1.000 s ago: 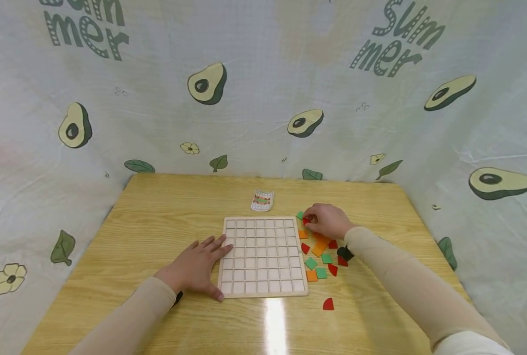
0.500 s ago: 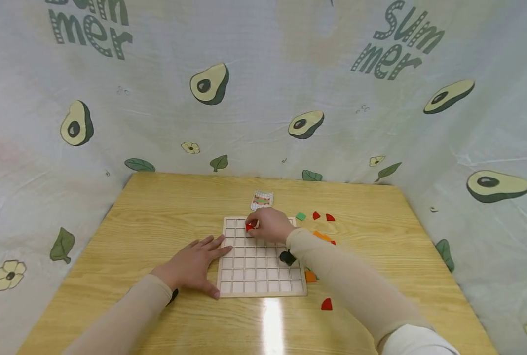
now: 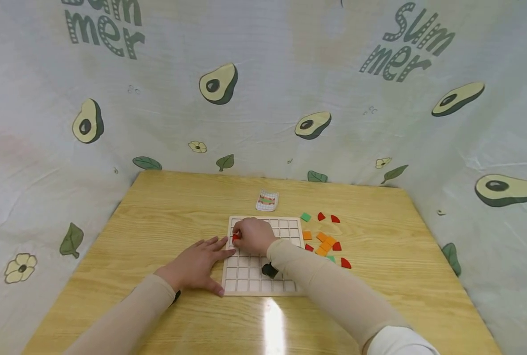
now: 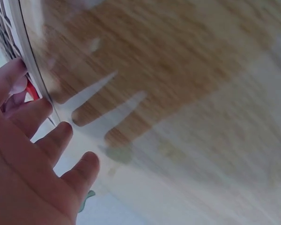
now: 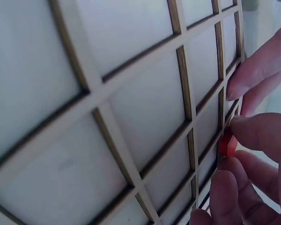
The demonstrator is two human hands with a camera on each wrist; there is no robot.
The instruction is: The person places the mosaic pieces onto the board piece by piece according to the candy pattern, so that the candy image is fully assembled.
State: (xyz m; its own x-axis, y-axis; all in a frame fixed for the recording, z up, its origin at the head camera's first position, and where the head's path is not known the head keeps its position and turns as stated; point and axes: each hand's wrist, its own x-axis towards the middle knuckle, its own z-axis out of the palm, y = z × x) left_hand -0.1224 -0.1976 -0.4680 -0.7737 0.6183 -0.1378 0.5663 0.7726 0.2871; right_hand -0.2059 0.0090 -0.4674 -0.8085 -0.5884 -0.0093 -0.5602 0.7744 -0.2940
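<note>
A square wooden grid board (image 3: pixel 242 285) lies on the table. My right hand (image 3: pixel 255 237) pinches a small red piece (image 5: pixel 228 143) between thumb and fingers, low over the cells near the board's far left edge. The fingers cover most of the piece, and the forearm hides the board's near right corner. On the board's left edge rests my left hand (image 3: pixel 197 264), fingers spread and thumb at the near left corner. In the left wrist view those spread fingers (image 4: pixel 84 171) lie along the board's side.
Loose flat pieces lie right of the board: orange squares (image 3: pixel 326 243), a green square (image 3: pixel 305 217) and several red quarter-circles (image 3: pixel 335 219). Behind the board is a small card (image 3: pixel 267 200) with a coloured grid pattern. A printed cloth (image 3: pixel 263 98) surrounds the table (image 3: pixel 183 197).
My right hand has picked up a red piece from the loose ones and carried it left across the board to its far left part. The left hand has stayed at the board's edge.
</note>
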